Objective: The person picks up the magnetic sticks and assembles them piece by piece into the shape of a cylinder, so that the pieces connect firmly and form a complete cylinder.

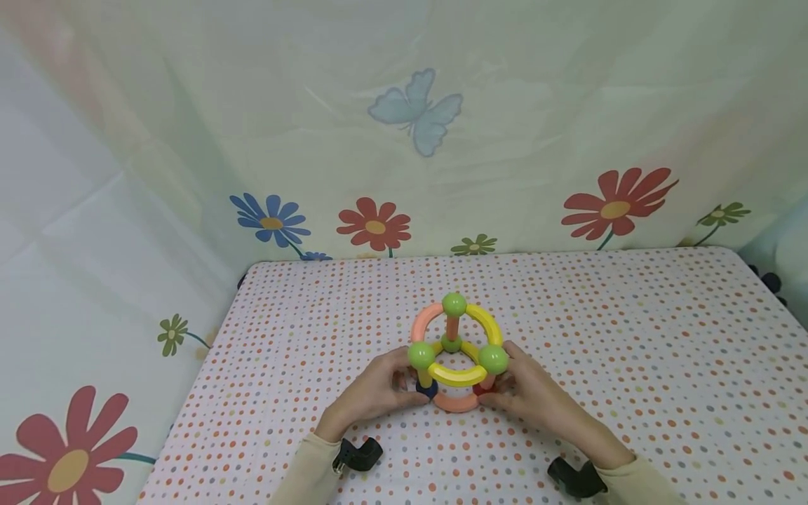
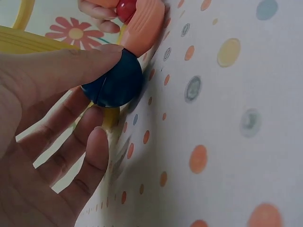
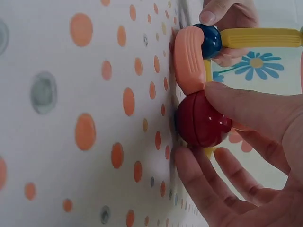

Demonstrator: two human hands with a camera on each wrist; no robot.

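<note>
A frame of toy rods and balls (image 1: 457,376) stands on the dotted cloth, with a ring above and a ring below joined by upright rods. Three green balls (image 1: 454,304) sit on the upper ring. My left hand (image 1: 376,386) pinches the dark blue ball (image 2: 118,80) at the lower near-left corner, thumb on its near side. My right hand (image 1: 532,390) holds the red ball (image 3: 202,118) at the lower near-right corner between thumb and fingers. A curved salmon rod (image 3: 189,59) joins those two balls along the cloth. A third green ball (image 1: 451,343) shows low at the back.
The table's dotted cloth (image 1: 303,315) spreads around the frame on all sides. Behind it hangs a curtain (image 1: 517,140) printed with flowers and a butterfly. Black wrist cameras (image 1: 360,455) are strapped near both sleeves.
</note>
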